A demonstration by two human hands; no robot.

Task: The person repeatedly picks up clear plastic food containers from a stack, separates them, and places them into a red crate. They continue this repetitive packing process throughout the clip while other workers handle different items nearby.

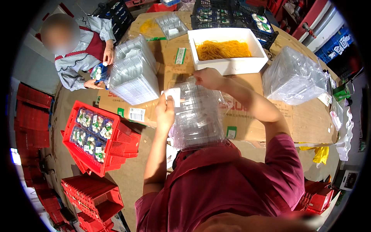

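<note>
A stack of clear plastic trays [200, 116] lies in front of me, partly over the table's near edge against my body. My left hand [165, 111] is at its left side, with a white paper slip [173, 96] held under the thumb. At the stack's far end is my right hand [209, 78], fingers bent down at the plastic; whether they grip it is hidden. Beyond it stands a white foam box [229, 67] holding orange-yellow rubber bands [223, 50]. Taller stacks of clear trays [133, 78] are left of my hands.
A cardboard-covered table [174, 69] carries a plastic-wrapped stack [294, 75] at right and black crates [214, 14] behind. Across at left, a co-worker [84, 52] handles a blue tray [100, 73]. Red crates [113, 150] with packed white produce stand left, below the table's edge.
</note>
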